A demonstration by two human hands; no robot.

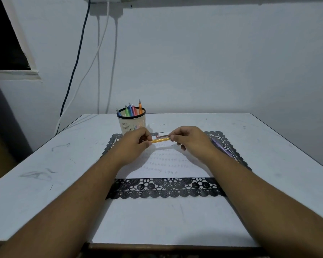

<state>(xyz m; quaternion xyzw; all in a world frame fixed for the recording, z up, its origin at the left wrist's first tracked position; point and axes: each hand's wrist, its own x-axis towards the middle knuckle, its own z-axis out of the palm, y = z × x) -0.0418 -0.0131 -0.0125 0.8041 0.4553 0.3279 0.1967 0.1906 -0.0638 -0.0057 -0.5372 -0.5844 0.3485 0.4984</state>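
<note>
A white tabletop (45,164), scuffed and marked with pencil-like streaks, fills the near view above a brown wooden front edge. On it lies a black lace placemat (166,189) with a sheet of paper (166,164) bearing rows of small handwritten marks. A purple pen (221,147) lies on the mat's right side, partly hidden by the right forearm. Above the far part of the paper a slim yellow pen (160,140) is held level and crosswise, off the surface. The left hand (132,144) pinches its left end with curled fingers, and the right hand (190,140) pinches its right end likewise, both forearms stretched forward. Just beyond stands a cream slotted pen cup (131,123) with a black rim, holding coloured pens (131,109). Behind is a pale wall (213,62) with hanging cables (76,62) and a dark window opening (4,34) at left.
</note>
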